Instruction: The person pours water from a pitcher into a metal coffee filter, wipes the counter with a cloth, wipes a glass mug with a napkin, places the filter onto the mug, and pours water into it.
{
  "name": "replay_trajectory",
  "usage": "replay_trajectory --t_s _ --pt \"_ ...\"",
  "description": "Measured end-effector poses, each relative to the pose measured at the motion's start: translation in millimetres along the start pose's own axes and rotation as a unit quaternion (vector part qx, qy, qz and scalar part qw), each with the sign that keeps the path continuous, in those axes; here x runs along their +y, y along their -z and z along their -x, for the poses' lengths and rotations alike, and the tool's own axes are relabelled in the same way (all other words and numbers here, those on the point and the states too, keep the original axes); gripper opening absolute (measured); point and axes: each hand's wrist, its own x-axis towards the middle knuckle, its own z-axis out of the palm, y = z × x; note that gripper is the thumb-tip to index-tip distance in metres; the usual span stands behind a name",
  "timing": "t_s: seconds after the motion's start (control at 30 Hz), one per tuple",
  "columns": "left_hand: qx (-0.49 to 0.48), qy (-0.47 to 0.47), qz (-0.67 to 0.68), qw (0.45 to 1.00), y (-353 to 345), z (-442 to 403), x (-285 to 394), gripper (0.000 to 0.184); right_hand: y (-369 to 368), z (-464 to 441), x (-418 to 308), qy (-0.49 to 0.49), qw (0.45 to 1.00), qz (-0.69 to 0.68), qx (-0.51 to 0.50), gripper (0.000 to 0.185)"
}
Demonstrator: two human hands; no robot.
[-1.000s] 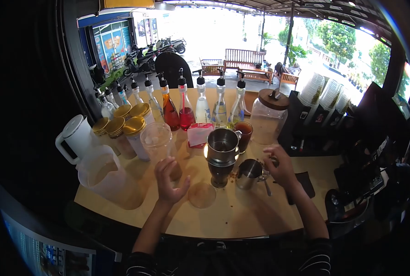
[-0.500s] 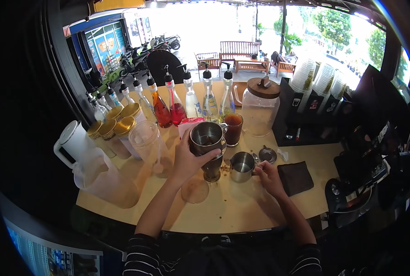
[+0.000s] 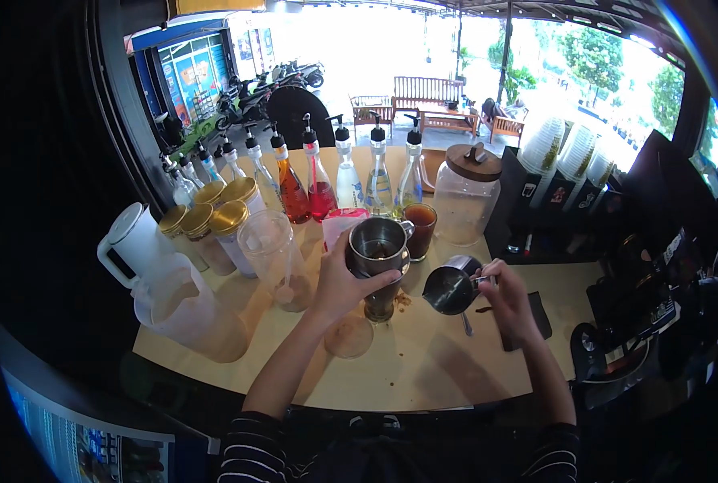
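My left hand [image 3: 348, 278] is wrapped round the side of a metal coffee dripper [image 3: 377, 238] with a small side handle. Something dark shows inside it. Below it stands a tall glass [image 3: 380, 307], dark within and partly hidden by my hand. My right hand [image 3: 507, 299] grips the handle of a small steel pitcher [image 3: 453, 288], held above the counter and tilted, with its mouth toward me and to the left. Brown crumbs [image 3: 402, 303] lie beside the glass. Under the pitcher a spoon [image 3: 467, 325] shows in part. A round clear disc [image 3: 348, 336] lies near my left forearm.
Pump bottles [image 3: 321, 197] line the back, with gold-lidded jars [image 3: 229, 219] and plastic jugs [image 3: 174, 302] to the left. A glass of brown drink [image 3: 420, 232] and a wooden-lidded jar [image 3: 466, 201] stand behind. A dark cloth [image 3: 538, 318] lies at right, below a cup holder [image 3: 528, 213].
My right hand has lifted the pitcher off the counter, moved it slightly right and tipped it. My left hand keeps its grip on the dripper. The whole view has shifted a little.
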Motion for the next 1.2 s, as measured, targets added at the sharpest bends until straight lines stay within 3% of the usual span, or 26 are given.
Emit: replay_trajectory --t_s 0.07,0.1,0.37,0.47,0.5,0.7,1.2 --pt "0.001 -0.001 -0.001 1.0 -0.3 -0.1 -2.2 0.077 3.2 -19.6 -27.6 -0.013 0.997 -0.075 0.001 0.011" --pt "-0.001 0.002 0.009 1.0 -0.6 0.0 -3.4 0.078 7.6 -30.4 -29.5 0.04 0.999 -0.029 -0.006 0.012" --pt "-0.006 0.0 -0.018 1.0 -0.1 -1.2 -16.3 0.083 6.0 -99.6 -86.4 0.083 0.994 0.039 -0.054 0.014" --pt "-0.008 0.008 0.01 1.0 0.0 -0.6 -11.9 0.082 -5.0 -113.3 -109.4 0.05 0.995 0.034 -0.076 0.017" --pt "-0.007 0.008 0.011 1.0 0.4 -0.6 -9.7 0.082 -7.6 -120.7 -101.9 0.111 0.986 0.101 -0.066 0.018" --pt "-0.013 0.01 0.031 0.999 1.1 -0.5 -4.9 0.08 -16.2 -138.2 -100.9 0.142 0.967 0.182 -0.103 0.021" --pt "-0.002 -0.001 0.021 1.0 0.9 -1.0 -9.4 0.077 -32.5 -149.3 -111.2 0.144 0.957 0.199 -0.153 0.019"
